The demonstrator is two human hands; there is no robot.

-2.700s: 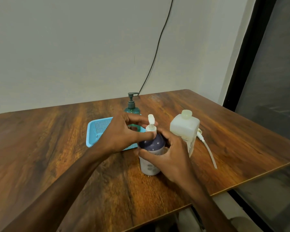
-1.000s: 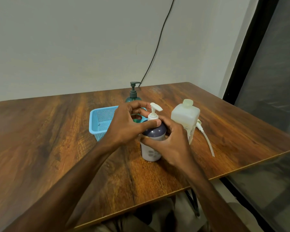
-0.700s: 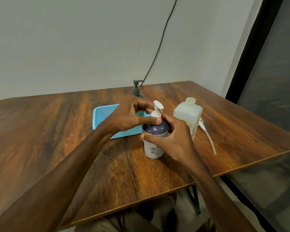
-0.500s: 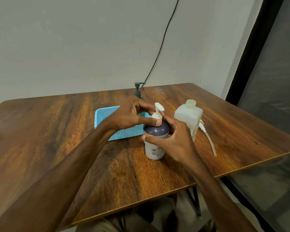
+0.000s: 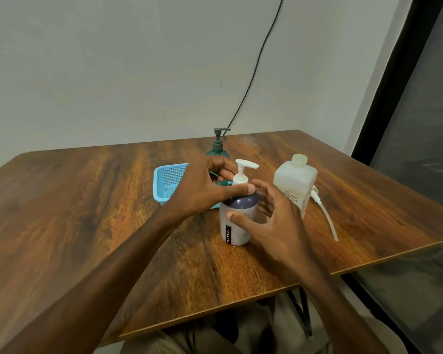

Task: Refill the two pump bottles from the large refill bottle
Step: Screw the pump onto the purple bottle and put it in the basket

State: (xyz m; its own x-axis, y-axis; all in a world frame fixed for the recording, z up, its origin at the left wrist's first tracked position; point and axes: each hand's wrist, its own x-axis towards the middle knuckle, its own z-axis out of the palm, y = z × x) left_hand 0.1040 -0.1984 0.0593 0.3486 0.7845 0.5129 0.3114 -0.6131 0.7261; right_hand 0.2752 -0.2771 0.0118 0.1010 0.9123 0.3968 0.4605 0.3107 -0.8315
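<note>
Left hand: the left hand [image 5: 205,190] is up on the white pump bottle with a dark purple shoulder [image 5: 237,226], thumb and fingers pinching its white pump collar.
Right hand: the right hand [image 5: 274,226] is spread loose beside the same bottle, thumb tip on its side, fingers relaxed and blurred.
Purple bottle: upright mid-way across the brown wooden table [image 5: 87,200], pump head on.
Refill bottle: the translucent white square refill bottle [image 5: 294,182] stands just right of it, with a loose white pump with a long dip tube [image 5: 326,221] lying alongside.
Teal bottle: the teal pump bottle with a dark pump head [image 5: 217,149] stands behind, at the light blue plastic mesh basket [image 5: 168,182]; its base is hidden by the hand.
</note>
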